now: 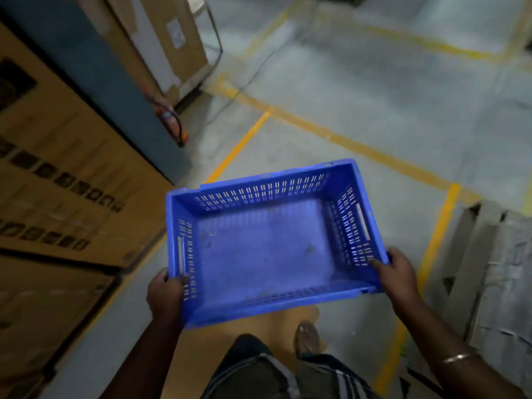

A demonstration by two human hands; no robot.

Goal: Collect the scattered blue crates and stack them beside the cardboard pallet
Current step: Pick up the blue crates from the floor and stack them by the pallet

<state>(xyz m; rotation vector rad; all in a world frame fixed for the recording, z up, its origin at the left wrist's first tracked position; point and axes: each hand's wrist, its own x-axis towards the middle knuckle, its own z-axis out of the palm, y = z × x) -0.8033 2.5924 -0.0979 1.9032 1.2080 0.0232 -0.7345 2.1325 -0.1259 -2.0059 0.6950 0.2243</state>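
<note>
An empty blue plastic crate (267, 249) with slotted walls hangs in front of me above the floor, tilted slightly. My left hand (165, 292) grips its near left corner, fingers hooked over the rim. My right hand (398, 275) grips the near right corner the same way. Grey flattened cardboard on a pallet (495, 269) lies at the right edge. No other crate is in view.
Tall brown cardboard boxes (57, 174) line the left side, with a blue column (95, 73) and a fire extinguisher (172, 122) behind them. Another large box (161, 38) stands at the top. Yellow lines (345, 139) mark the grey concrete floor. My foot (306, 336) steps below the crate.
</note>
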